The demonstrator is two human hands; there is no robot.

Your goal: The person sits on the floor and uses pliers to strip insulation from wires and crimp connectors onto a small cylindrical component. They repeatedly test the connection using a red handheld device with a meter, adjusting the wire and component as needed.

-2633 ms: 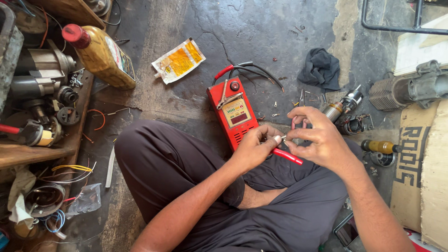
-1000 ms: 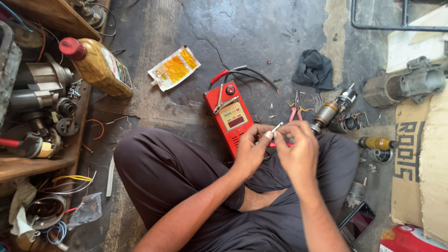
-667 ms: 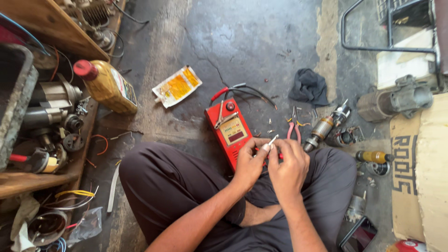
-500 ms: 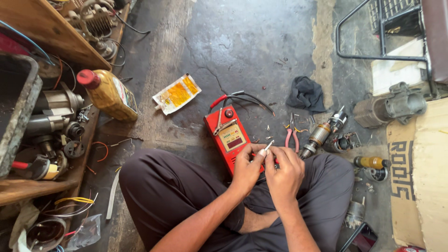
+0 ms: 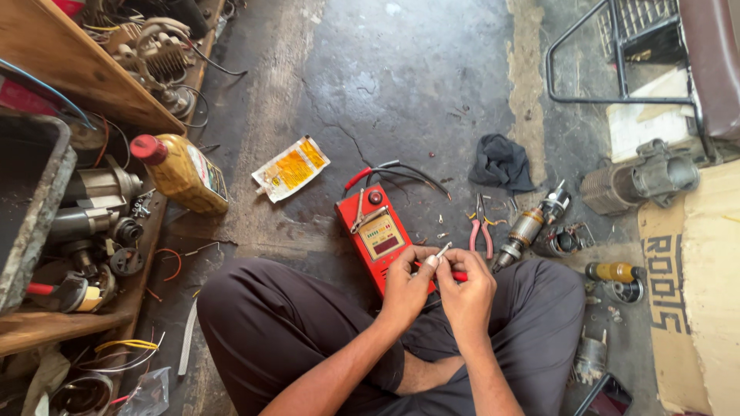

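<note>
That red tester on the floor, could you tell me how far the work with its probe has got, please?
Done: the red tester lies out, leads attached, and the motor armature and pliers lie beside it. In hand: the left hand and right hand pinch a small metal-tipped piece over a red probe. Left: the armature lies untouched.

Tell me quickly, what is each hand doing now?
Left hand: fingers closed on a small metal probe tip.
Right hand: fingers closed around the red probe handle.
</note>
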